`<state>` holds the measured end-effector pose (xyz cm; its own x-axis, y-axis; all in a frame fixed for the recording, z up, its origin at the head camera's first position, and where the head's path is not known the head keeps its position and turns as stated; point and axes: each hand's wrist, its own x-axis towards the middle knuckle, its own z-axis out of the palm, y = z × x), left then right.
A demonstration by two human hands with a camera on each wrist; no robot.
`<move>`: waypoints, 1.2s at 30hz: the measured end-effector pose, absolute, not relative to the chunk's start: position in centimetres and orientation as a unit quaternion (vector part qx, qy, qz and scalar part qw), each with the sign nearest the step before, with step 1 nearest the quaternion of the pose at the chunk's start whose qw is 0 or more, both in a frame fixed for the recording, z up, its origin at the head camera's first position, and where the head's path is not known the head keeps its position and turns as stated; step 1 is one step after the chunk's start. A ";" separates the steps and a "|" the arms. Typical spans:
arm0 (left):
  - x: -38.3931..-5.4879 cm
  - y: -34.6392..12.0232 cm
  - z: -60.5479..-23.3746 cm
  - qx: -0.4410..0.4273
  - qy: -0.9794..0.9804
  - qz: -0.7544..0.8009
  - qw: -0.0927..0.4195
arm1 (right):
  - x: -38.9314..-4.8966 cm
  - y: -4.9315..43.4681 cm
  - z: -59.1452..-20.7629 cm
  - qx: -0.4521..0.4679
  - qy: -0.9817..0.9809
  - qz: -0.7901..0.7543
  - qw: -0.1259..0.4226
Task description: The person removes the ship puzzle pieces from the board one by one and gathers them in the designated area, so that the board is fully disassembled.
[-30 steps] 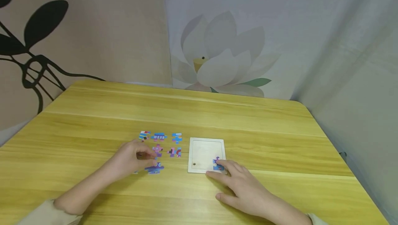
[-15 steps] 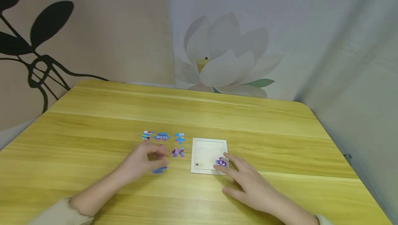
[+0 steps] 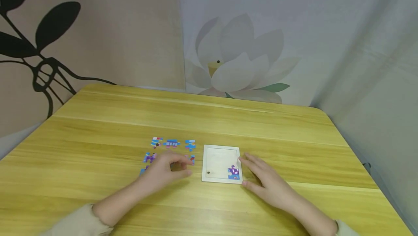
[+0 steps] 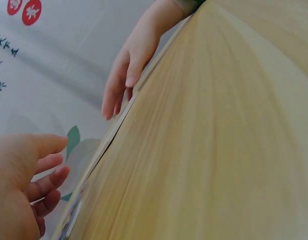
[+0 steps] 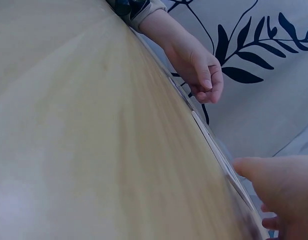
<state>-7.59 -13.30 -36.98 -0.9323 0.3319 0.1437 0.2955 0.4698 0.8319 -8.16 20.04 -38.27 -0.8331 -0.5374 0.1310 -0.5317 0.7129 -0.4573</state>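
A square pale wooden puzzle tray (image 3: 217, 158) lies on the table, with a purple and blue jigsaw piece (image 3: 233, 173) in its lower right corner. My right hand (image 3: 271, 183) is at the tray's right edge, index finger and thumb extended beside the rim. Left of the tray my left hand (image 3: 166, 172) hovers over loose jigsaw pieces, fingers loosely bent, thumb and index apart. Nothing shows between them. Behind it lie a striped piece (image 3: 171, 143), a blue piece (image 3: 190, 144) and a purple piece (image 3: 149, 157). The hand hides other pieces. Both wrist views show both hands, apart.
The yellow wood-grain table (image 3: 261, 131) stretches to both sides and behind the tray. A pale curtain (image 3: 245, 40) with a printed lotus hangs along its back edge. A dark round spot (image 3: 208, 172) marks the tray's lower left.
My left hand has moved right over the pieces towards the tray. My right hand has drawn back from the piece in the tray's corner to the rim, uncovering that piece.
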 end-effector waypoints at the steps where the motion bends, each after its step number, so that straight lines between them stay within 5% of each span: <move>1: -7.6 -13.0 -37.0 0.185 0.857 0.481 0.018 | -8.3 20.1 -38.3 -0.288 0.925 -0.247 0.006; 36: -10.3 -4.1 -38.0 0.288 0.880 0.376 -0.017 | -8.6 20.4 -38.7 -0.279 0.931 -0.234 0.030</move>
<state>-10.28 -4.07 -37.98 -0.8331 0.4952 0.2463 0.5203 0.5507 0.6527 -8.58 20.42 -38.68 -0.8430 -0.5326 0.0755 -0.5049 0.7349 -0.4527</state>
